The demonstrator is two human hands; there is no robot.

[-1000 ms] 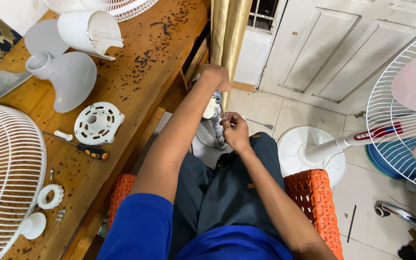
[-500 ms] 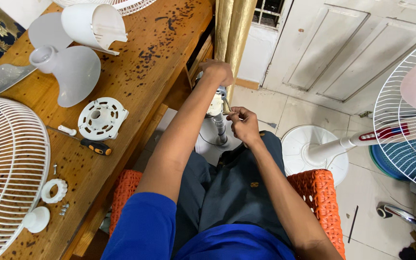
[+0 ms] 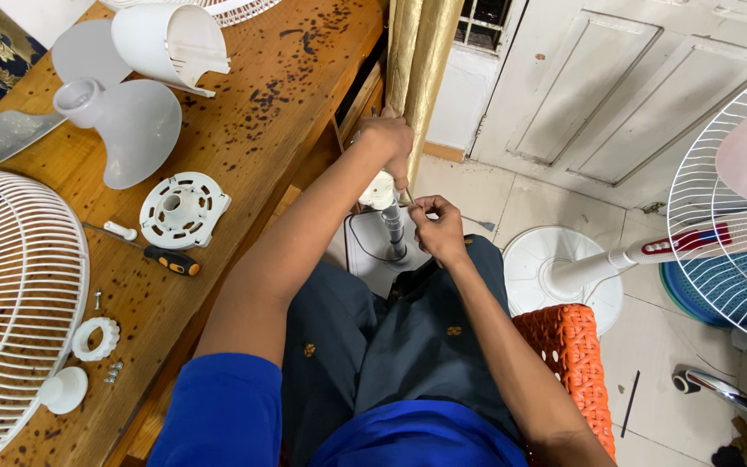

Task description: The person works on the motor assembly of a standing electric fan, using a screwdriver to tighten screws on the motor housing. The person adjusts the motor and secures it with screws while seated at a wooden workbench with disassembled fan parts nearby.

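Between your knees, your left hand (image 3: 388,138) clamps the white fan neck (image 3: 380,190) upright on its stand pole (image 3: 393,229), steadying it while your right hand (image 3: 438,227) pinches a thin tool (image 3: 409,195) against it.

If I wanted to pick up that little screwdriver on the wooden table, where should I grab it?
Take the screwdriver by its thick black-and-orange handle, coming straight down from above. It lies flat on the table, and the thin shaft pointing toward the white round cover gives little to grip.
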